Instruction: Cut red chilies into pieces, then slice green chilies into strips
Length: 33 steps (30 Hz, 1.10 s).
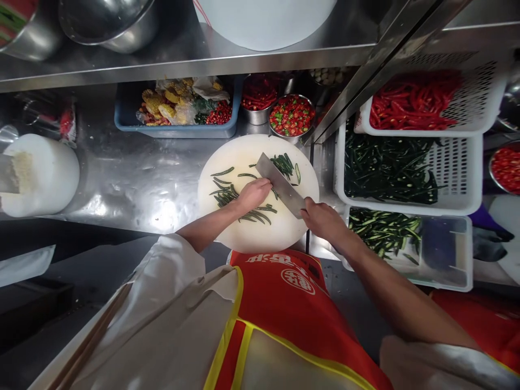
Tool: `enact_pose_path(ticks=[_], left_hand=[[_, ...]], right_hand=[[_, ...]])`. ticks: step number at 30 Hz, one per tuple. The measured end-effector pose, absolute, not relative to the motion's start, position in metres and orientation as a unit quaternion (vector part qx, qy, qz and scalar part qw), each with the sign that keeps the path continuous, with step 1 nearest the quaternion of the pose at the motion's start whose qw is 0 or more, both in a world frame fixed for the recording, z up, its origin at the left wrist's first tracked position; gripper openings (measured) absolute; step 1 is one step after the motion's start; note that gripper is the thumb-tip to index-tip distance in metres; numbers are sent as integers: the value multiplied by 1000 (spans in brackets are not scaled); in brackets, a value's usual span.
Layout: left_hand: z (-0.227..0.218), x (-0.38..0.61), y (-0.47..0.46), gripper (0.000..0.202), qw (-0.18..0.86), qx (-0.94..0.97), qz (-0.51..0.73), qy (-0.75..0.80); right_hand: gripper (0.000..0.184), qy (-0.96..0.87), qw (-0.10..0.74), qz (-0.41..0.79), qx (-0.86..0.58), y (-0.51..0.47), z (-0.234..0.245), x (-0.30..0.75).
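Note:
A round white cutting board (280, 233) lies on the steel counter in front of me. Long green chilies (227, 196) are strewn across it, with a small heap of cut pieces (284, 164) at the far side. My left hand (254, 194) is curled, knuckles up, pressing down on a bunch of the green chilies. My right hand (323, 219) is closed round the handle of a cleaver (280, 184), whose blade lies slanted across the board right beside my left fingers.
To the right stand white baskets of dark green chilies (388, 168) and red chilies (412, 100), and a clear tub of green chilies (384, 230). Behind the board are a bowl of chopped chilies (291, 115), a blue tray (174, 130), and a second white board (44, 173) at left.

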State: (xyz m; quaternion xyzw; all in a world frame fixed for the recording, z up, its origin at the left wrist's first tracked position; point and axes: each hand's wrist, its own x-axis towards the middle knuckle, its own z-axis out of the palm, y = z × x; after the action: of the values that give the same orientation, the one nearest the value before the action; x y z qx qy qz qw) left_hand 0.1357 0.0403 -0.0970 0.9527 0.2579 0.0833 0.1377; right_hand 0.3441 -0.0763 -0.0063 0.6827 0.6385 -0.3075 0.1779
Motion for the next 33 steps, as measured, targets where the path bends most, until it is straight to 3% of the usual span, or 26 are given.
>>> enact_pose_path(ticks=[6,11,22,33], left_hand=[[-83,114,60,24,167,917,88,352],[-77,86,86,21,179,876,37,446],[-98,111,53,28,216,936,108,257],[-105,110,54,35,235,930,130,251]], right_hand=[[30,650,149,-267,695,-89,-2,350],[27,673,200,-288,651,-115,5,372],[28,657,169,-304,669,-96,-2,360],[27,651,161,-372,642,-80,-3,375]])
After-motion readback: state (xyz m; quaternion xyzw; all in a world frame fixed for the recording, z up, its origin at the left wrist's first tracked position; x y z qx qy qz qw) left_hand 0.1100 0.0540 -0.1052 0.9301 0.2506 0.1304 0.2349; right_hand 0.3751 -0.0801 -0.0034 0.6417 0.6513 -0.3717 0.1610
